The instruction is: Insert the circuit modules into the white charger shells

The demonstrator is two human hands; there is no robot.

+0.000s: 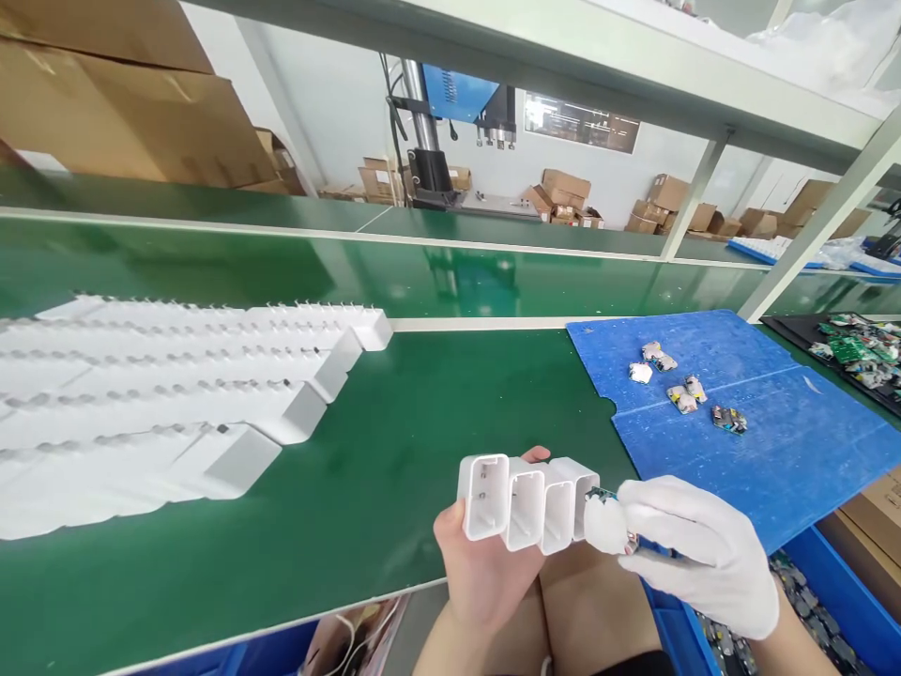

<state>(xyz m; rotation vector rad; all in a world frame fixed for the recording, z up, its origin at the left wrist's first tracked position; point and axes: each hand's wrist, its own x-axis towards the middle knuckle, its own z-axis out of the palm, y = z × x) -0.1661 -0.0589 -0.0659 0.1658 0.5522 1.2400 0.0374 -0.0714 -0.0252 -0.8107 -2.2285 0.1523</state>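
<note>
My bare left hand [485, 568] is wrapped round several white plastic housings [525, 507], held side by side in a row with their open ends toward me. My right hand [704, 554], in a white glove, pinches a small circuit board assembly [606, 522] with a white covered part. That assembly is at the mouth of the rightmost housing; how far it reaches inside I cannot tell. On the blue sheet [767, 441] beyond my right hand lie several similar small board assemblies [682, 394]. Long rows of white housings [161, 394] with metal pins along their edges rest at the left.
A black tray [845, 361] of circuit boards sits at the far right. Blue bins [809, 554] with dark parts stand below the green bench [394, 451]. A shelf beam [633, 66] and slanted post [817, 221] cross overhead. Behind stand a machine [457, 94] and cardboard boxes [127, 113].
</note>
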